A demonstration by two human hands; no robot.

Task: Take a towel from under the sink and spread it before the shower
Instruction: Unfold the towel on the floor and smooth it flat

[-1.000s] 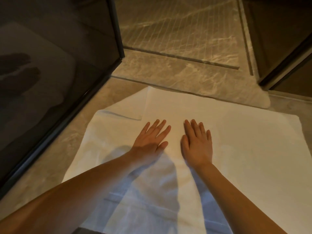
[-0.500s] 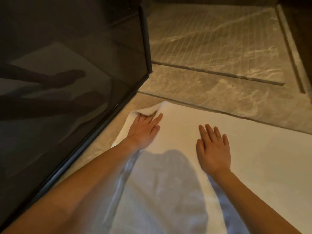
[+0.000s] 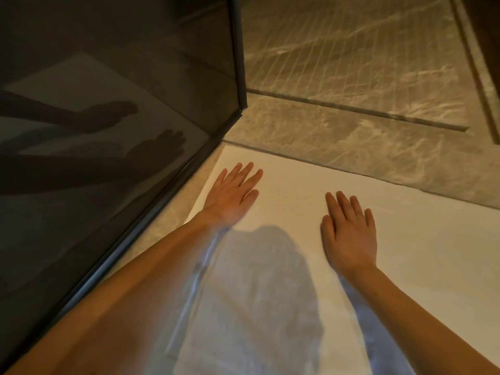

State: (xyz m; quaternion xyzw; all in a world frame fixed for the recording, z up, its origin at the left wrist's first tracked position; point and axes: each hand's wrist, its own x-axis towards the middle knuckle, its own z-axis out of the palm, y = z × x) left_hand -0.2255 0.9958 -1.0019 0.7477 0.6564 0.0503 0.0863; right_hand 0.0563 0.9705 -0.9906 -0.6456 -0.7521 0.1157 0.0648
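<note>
A white towel (image 3: 405, 253) lies flat on the stone floor, its far edge along the marble step of the shower (image 3: 338, 136). My left hand (image 3: 232, 193) rests palm down with fingers apart on the towel's far left corner, which lies flat. My right hand (image 3: 349, 234) presses flat on the towel's middle, fingers spread. Neither hand grips anything. A shadow falls on the towel between my forearms.
A dark glass shower panel (image 3: 94, 131) with a black frame stands at the left and reflects my arms. Its bottom rail (image 3: 140, 226) runs beside the towel's left edge. The ribbed shower floor (image 3: 351, 55) lies beyond the step.
The folded-over far left corner of the towel has been turned out flat by my left hand, which now lies open on it. The view shifted left; my right hand stayed pressed down.
</note>
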